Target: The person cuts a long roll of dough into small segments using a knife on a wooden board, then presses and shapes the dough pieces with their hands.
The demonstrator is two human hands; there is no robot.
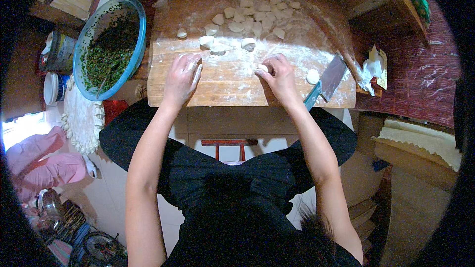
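Observation:
On a floured wooden board point(222, 92), my right hand point(276, 74) pinches a small piece of dough point(262, 68) between thumb and fingers. My left hand point(184, 76), dusted with flour, rests palm down on the board's left part; whether anything lies under it is hidden. Between and beyond the hands sit several dough lumps, one of them a white lump point(248, 44). Farther back lies a heap of floured dough pieces point(256, 16). A cleaver point(331, 78) with a green handle lies at the right, beside a round dough piece point(312, 76).
Left of the board stands a blue-rimmed bowl point(144, 26) of chopped greens. Below it, a round tray point(83, 115) carries folded dumplings around its edge. Tubs point(55, 89) stand farther left. Another person's pink-clad legs point(55, 170) show at lower left. Crumpled white paper point(371, 70) lies right of the board.

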